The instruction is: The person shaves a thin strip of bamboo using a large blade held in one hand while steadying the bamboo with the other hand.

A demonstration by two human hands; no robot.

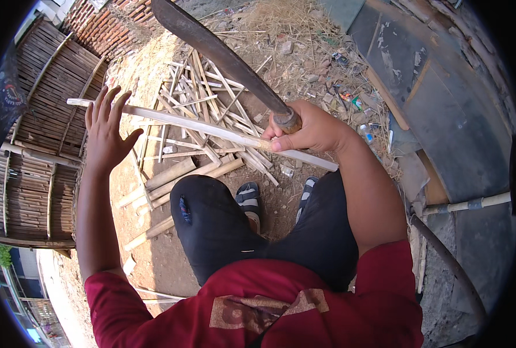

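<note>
Bamboo fence panels: far left, woven slats on round rails, weathered grey-brown, lying flat or leaning; which cannot be told.

Left hand: open, fingers spread and raised, palm set against the bamboo strip near its left end. It grips nothing. Risk: an open palm gives poor hold, so the strip could slide or spring away; its split edges look sharp enough to cut or splinter the skin.

Bamboo strip: long, thin, pale, freshly split, running from the left hand across to the right hand and past it, held above the knees. Flexible by the look of it, likely to whip if released.

Offcuts: loose heap of pale slivers and thicker split pieces on the ground beyond the knees, criss-crossed. Risk: poor footing, and sharp ends near sandalled feet.

Machete: long dark blade, dull and pitted, pointing up and away, with a metal collar at the handle.

Right hand: closed round the machete handle, thumb also pinching the strip against it. Risk: one hand doing two jobs, so a slip could swing the blade toward the left forearm or knees.

Ground: bare packed earth, dry straw and litter further off.

Grey sheet: right, flat, scuffed, with a pipe beside it.
</note>
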